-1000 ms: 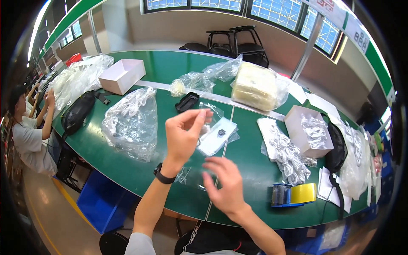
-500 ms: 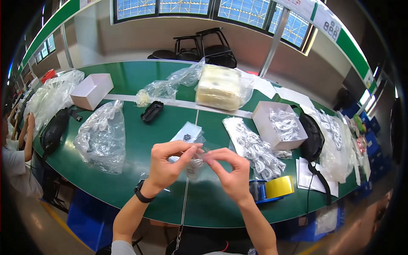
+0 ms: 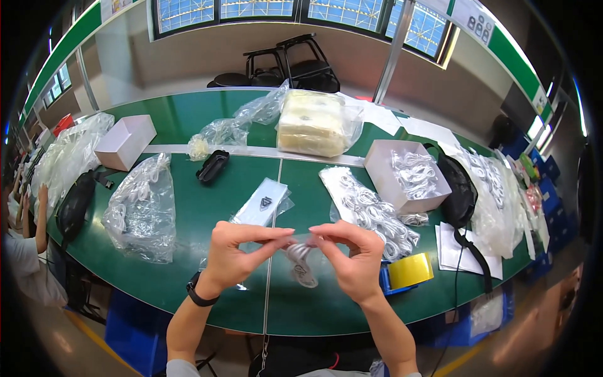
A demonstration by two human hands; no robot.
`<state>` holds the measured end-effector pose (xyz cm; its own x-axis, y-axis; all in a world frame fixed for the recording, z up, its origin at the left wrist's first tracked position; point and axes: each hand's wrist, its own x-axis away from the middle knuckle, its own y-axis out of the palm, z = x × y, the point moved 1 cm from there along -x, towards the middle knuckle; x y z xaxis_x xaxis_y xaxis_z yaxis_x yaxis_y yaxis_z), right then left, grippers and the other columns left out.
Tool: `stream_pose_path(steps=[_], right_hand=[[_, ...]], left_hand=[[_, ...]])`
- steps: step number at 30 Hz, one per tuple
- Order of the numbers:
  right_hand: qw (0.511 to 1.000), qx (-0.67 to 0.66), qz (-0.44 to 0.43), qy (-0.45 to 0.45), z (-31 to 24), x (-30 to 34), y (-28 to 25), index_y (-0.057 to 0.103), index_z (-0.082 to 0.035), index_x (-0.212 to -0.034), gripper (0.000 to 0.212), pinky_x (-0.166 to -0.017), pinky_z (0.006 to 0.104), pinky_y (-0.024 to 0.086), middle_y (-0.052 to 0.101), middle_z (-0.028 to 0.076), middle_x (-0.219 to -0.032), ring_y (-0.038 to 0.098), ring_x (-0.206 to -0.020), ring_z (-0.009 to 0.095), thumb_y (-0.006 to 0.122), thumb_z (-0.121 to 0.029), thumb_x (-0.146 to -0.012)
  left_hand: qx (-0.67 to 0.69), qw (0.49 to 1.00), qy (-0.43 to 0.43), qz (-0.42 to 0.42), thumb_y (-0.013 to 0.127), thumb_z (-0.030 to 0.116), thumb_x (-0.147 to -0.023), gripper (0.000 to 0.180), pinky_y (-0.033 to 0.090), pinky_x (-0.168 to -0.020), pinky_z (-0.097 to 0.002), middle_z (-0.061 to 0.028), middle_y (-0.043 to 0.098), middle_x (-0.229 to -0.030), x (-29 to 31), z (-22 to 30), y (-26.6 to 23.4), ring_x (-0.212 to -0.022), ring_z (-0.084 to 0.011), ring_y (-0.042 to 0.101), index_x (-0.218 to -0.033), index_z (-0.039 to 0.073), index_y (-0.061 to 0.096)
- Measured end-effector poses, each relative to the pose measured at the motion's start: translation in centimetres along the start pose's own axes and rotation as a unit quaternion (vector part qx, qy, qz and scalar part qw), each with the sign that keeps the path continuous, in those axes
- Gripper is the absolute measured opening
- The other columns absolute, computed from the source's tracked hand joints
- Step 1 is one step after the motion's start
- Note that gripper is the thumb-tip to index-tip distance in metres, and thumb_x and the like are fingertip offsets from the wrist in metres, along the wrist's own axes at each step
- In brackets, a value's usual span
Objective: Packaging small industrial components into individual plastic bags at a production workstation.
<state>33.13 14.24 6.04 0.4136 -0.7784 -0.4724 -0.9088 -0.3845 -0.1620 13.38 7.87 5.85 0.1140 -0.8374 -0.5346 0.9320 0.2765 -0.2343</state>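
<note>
From the head view, my left hand (image 3: 233, 254) and right hand (image 3: 352, 257) each pinch one edge of a small clear bag (image 3: 300, 246), lifted above the green surface (image 3: 188, 119) to keep its mouth open. A coiled white cable (image 3: 304, 269), I think, hangs inside. Two white boxes (image 3: 124, 142) sit nearby.

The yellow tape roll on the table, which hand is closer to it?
Right. The right hand is just left of the yellow tape roll, almost beside it. The left hand is much farther left, past the small clear bag both hands pinch.
</note>
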Motion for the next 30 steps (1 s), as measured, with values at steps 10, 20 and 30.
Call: stream_pose_path(steps=[10, 20, 30], right_hand=[[0.969, -0.211, -0.124, 0.043, 1.2, 0.6, -2.0, 0.072, 0.008, -0.095, 0.018, -0.082, 0.0316, 0.054, 0.070, 0.017, -0.096, 0.067, -0.090, 0.021, 0.058, 0.014, -0.085], [0.980, -0.143, -0.131, 0.034, 0.9, 0.6, -1.5, 0.069, 0.007, -0.104, 0.022, -0.088, 0.0321, 0.053, 0.068, 0.015, -0.102, 0.065, -0.097, 0.021, 0.066, 0.014, -0.084], [0.991, -0.118, -0.064, 0.006, -0.3, 1.1, -0.8, 0.068, 0.006, -0.107, 0.023, -0.088, 0.0306, 0.056, 0.067, 0.013, -0.101, 0.067, -0.096, 0.019, 0.069, 0.014, -0.084]], left_hand=[[0.019, 0.990, 0.079, -0.116, 0.064, -0.013, -0.066, 0.030, 0.061, -0.074, -0.0293, -0.0156, 0.077, -0.086, 0.5, 0.8, -0.1, -0.079, -0.0243, 0.077, -0.089, 0.000, 0.079], [-0.082, 0.982, 0.146, -0.084, 0.078, -0.004, -0.073, 0.023, 0.061, -0.075, -0.0309, -0.0168, 0.077, -0.095, 0.8, 0.4, 0.5, -0.085, -0.0273, 0.077, -0.095, -0.001, 0.077], [0.029, 0.998, 0.039, -0.043, 0.075, -0.002, -0.082, 0.013, 0.058, -0.076, -0.0302, -0.0152, 0.077, -0.091, 0.3, 0.8, 1.8, -0.084, -0.0249, 0.075, -0.095, -0.001, 0.077]])
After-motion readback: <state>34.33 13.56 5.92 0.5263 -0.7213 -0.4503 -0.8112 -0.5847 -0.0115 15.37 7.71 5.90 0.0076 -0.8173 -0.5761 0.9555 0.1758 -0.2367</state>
